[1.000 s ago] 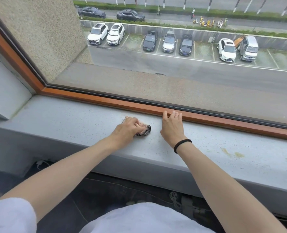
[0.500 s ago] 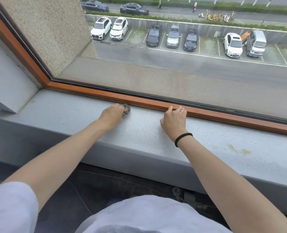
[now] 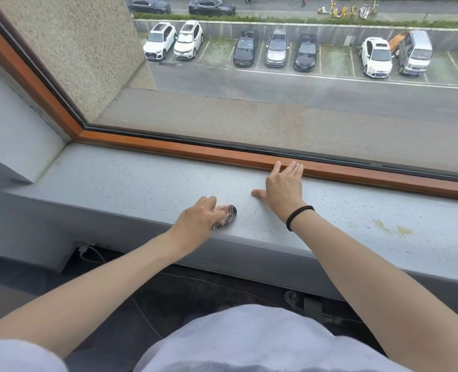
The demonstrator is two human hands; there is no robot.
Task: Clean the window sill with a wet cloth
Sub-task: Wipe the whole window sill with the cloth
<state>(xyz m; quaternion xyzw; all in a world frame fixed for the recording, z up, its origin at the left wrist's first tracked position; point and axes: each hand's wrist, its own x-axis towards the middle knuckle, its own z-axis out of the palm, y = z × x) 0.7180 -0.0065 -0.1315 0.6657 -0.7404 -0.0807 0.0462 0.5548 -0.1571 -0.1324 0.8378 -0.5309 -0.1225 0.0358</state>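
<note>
A grey speckled window sill (image 3: pixel 131 181) runs across the view below an orange wooden window frame (image 3: pixel 222 154). My left hand (image 3: pixel 198 218) grips a small bunched dark patterned cloth (image 3: pixel 228 214) and presses it on the sill near the front edge. Most of the cloth is hidden under my fingers. My right hand (image 3: pixel 284 186) lies flat on the sill, fingers straight, with the fingertips touching the wooden frame. A black band circles my right wrist.
Yellowish stains (image 3: pixel 394 228) mark the sill to the right. The left wall reveal (image 3: pixel 13 130) closes off the sill's left end. A white cable and plug (image 3: pixel 88 251) hang below the sill. The glass pane (image 3: pixel 276 89) stands right behind the frame.
My left hand has pulled the cloth from beside the wooden frame back toward the front edge of the sill. My right hand has stayed in place.
</note>
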